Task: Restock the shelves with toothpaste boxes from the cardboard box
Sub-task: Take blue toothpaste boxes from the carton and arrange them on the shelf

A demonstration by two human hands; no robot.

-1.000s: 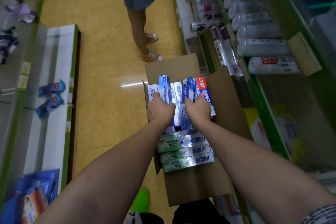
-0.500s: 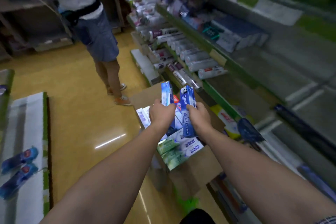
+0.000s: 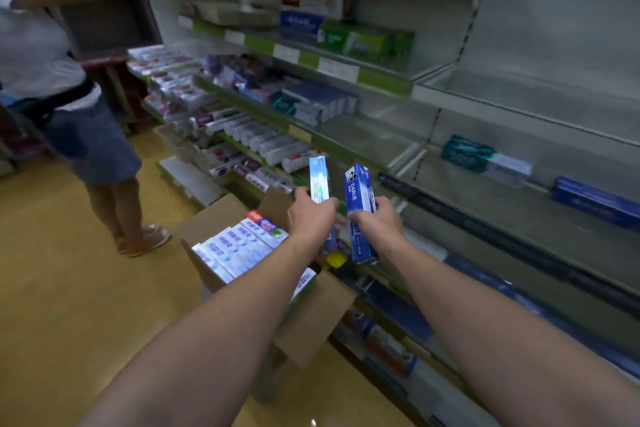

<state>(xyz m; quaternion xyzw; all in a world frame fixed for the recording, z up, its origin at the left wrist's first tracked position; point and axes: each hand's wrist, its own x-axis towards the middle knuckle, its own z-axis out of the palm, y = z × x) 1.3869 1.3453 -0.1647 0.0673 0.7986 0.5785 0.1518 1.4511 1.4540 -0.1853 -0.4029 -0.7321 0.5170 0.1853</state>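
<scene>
Both hands up from open brown cardboard box (image 3: 221, 218) vs 0.5 s ago: left hand (image 3: 311, 218) grips light-blue toothpaste box (image 3: 319, 180), right hand (image 3: 377, 225) grips dark-blue DARLIE toothpaste box (image 3: 358, 194), now facing grey metal shelves (image 3: 519, 211).

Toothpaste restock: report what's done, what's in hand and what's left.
Done: some boxes already sit on the shelves, though who put them there cannot be told. In hand: the left hand grips a light blue box, the right hand a dark blue Darlie box, both lifted clear of the cardboard box. Left: rows of white boxes remain inside, and much shelf space is bare.
</scene>
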